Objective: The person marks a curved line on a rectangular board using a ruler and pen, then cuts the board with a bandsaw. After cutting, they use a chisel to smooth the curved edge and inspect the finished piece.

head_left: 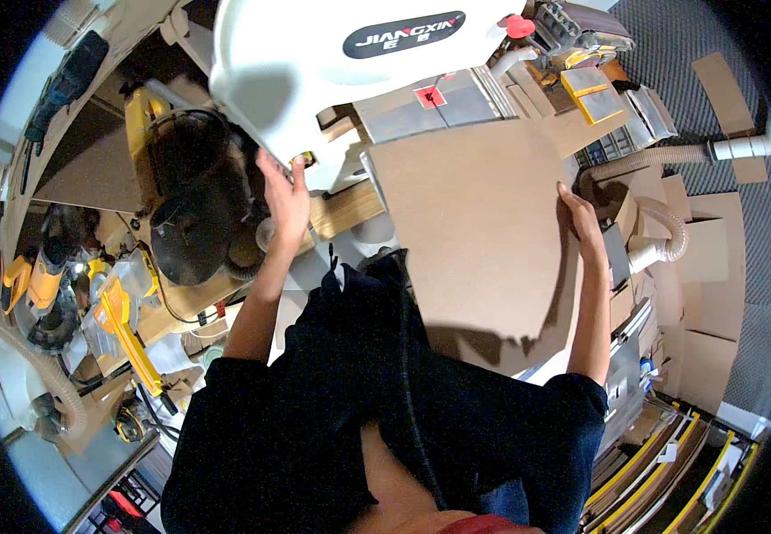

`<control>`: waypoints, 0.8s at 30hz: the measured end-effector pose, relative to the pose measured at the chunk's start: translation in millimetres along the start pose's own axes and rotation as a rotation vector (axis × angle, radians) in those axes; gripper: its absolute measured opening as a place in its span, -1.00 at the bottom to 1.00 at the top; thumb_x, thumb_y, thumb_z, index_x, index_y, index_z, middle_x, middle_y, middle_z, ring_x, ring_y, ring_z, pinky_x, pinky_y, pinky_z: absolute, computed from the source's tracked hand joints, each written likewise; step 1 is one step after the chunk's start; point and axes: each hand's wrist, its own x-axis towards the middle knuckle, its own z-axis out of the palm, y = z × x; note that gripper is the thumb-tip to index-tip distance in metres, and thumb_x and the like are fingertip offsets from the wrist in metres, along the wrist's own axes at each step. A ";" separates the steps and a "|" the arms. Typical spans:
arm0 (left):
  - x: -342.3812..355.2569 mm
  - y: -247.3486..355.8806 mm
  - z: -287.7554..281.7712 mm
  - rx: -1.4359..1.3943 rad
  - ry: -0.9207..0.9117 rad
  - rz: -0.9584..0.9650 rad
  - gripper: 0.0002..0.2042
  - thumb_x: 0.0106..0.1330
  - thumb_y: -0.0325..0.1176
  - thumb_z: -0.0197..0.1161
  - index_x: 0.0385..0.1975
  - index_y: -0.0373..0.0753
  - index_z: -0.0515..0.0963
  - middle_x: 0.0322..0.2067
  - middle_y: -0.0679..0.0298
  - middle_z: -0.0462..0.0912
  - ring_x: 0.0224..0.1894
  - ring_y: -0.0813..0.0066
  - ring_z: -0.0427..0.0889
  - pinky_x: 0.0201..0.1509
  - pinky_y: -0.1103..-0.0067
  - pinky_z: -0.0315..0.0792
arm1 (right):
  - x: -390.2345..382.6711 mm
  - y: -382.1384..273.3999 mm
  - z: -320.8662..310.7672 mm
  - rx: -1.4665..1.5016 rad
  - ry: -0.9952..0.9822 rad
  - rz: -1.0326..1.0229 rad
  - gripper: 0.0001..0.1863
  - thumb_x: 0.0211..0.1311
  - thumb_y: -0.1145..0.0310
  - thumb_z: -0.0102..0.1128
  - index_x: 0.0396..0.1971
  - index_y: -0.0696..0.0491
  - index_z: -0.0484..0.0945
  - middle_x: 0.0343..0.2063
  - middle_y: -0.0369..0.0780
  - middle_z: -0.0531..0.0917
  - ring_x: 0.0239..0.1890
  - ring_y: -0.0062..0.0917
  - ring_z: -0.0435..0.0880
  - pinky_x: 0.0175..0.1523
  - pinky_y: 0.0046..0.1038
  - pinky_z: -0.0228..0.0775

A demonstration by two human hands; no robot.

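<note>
A large white band-saw-like machine [287,40] fills the top middle, with a red knob [517,26] at its right. My left hand [286,196] is closed on the machine's lower left edge, the thumb beside a small yellow-and-black part [304,160]. A large brown board [465,222] lies below the machine on its grey table [434,102], which has a red insert. My right hand [579,218] grips the board's right edge. My dark-clothed body is below, with a cord running down it.
Wooden benches with power tools [43,285], hoses and a dark round machine [185,227] stand at left. At right are a ribbed hose [670,231], cardboard pieces [710,294] and a rack of panels [661,463]. More tools and offcuts [592,96] sit at the top right.
</note>
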 end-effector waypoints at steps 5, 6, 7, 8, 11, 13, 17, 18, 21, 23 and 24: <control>-2.0 11.3 7.2 0.052 0.086 -0.068 -0.44 0.38 -0.31 -0.01 0.25 -0.39 -0.09 0.13 -0.16 0.25 0.17 0.16 0.33 0.24 0.39 0.18 | 50.2 7.8 18.8 0.043 -0.045 0.022 -0.33 0.11 -0.06 0.19 -0.05 0.29 0.47 -0.16 -0.17 0.57 -0.15 -0.52 0.50 -0.03 -0.50 0.29; -0.4 10.7 7.7 0.022 0.089 -0.058 -0.41 0.38 -0.29 0.00 0.26 -0.39 -0.11 0.13 -0.15 0.25 0.19 0.14 0.31 0.25 0.38 0.17 | 54.4 3.0 21.6 0.066 -0.077 0.023 -0.36 0.12 -0.05 0.19 -0.09 0.29 0.49 -0.23 -0.21 0.58 -0.23 -0.55 0.50 -0.10 -0.51 0.31; -2.6 11.4 6.5 0.027 0.075 -0.071 -0.40 0.37 -0.28 0.01 0.26 -0.39 -0.11 0.14 -0.16 0.23 0.20 0.14 0.29 0.26 0.38 0.16 | 56.4 -1.6 25.3 0.088 -0.110 0.024 -0.38 0.12 -0.04 0.19 -0.14 0.29 0.51 -0.30 -0.25 0.58 -0.31 -0.58 0.50 -0.18 -0.53 0.33; -4.5 13.2 3.8 0.031 0.061 -0.084 -0.39 0.37 -0.26 0.01 0.27 -0.40 -0.12 0.15 -0.17 0.21 0.21 0.15 0.27 0.27 0.38 0.15 | 53.6 -4.1 31.5 0.082 -0.063 0.044 -0.46 0.14 -0.01 0.20 -0.23 0.25 0.54 -0.43 -0.34 0.53 -0.45 -0.66 0.41 -0.33 -0.56 0.28; -15.6 1.9 2.4 0.258 0.156 0.076 -0.44 0.34 -0.24 0.04 0.23 -0.36 0.02 0.19 -0.13 0.13 0.27 0.20 0.16 0.30 0.35 0.07 | 39.6 -28.5 40.2 0.101 0.000 0.019 -0.48 0.14 0.02 0.21 -0.23 0.26 0.55 -0.42 -0.33 0.53 -0.42 -0.65 0.41 -0.29 -0.57 0.28; -35.4 33.6 10.7 0.416 0.318 0.357 -0.49 0.33 -0.25 0.05 0.20 -0.33 0.11 0.20 -0.08 0.12 0.29 0.22 0.13 0.31 0.34 0.05 | 50.8 -20.3 32.3 0.111 -0.003 0.000 -0.49 0.15 0.03 0.21 -0.23 0.25 0.55 -0.40 -0.31 0.54 -0.40 -0.65 0.42 -0.26 -0.57 0.29; -29.8 90.7 38.5 0.243 -0.465 0.241 -0.51 0.25 -0.17 0.14 0.10 -0.33 0.29 0.21 0.05 0.18 0.34 0.12 0.01 0.37 0.21 -0.05 | 73.9 -13.0 25.8 0.083 -0.109 0.039 -0.45 0.18 0.00 0.16 -0.14 0.26 0.53 -0.32 -0.26 0.59 -0.30 -0.63 0.50 -0.16 -0.57 0.33; -22.1 97.8 45.2 0.323 -0.505 0.267 -0.48 0.22 -0.19 0.17 0.16 -0.25 0.28 0.27 0.10 0.11 0.37 0.17 -0.06 0.39 0.22 -0.05 | 74.3 -11.8 26.2 0.076 -0.150 0.058 -0.43 0.19 -0.01 0.14 -0.10 0.26 0.51 -0.29 -0.24 0.60 -0.26 -0.63 0.54 -0.13 -0.57 0.35; -12.5 98.9 68.0 0.613 -0.372 0.314 -0.41 0.20 -0.15 0.19 0.20 -0.25 0.23 0.28 0.05 0.07 0.37 0.10 -0.07 0.39 0.19 -0.09 | 58.4 -21.6 36.9 -0.010 -0.084 0.054 -0.40 0.19 -0.03 0.14 -0.11 0.29 0.51 -0.31 -0.24 0.61 -0.29 -0.62 0.54 -0.16 -0.58 0.36; -13.1 88.4 73.7 0.469 -0.304 0.241 -0.27 0.14 -0.16 0.25 0.26 -0.29 0.08 0.28 -0.10 -0.02 0.37 0.00 -0.13 0.39 0.16 -0.14 | 63.9 -13.2 35.3 -0.061 -0.059 0.021 -0.29 0.15 -0.12 0.13 -0.12 0.35 0.49 -0.30 -0.16 0.58 -0.22 -0.53 0.47 -0.05 -0.50 0.30; -16.1 86.7 75.3 0.352 -0.235 0.174 -0.24 0.11 -0.19 0.29 0.26 -0.33 0.04 0.26 -0.15 -0.03 0.36 -0.04 -0.15 0.38 0.15 -0.14 | 61.9 -14.8 35.7 -0.072 -0.068 0.015 -0.28 0.14 -0.12 0.14 -0.10 0.36 0.49 -0.28 -0.13 0.58 -0.21 -0.52 0.48 -0.04 -0.51 0.29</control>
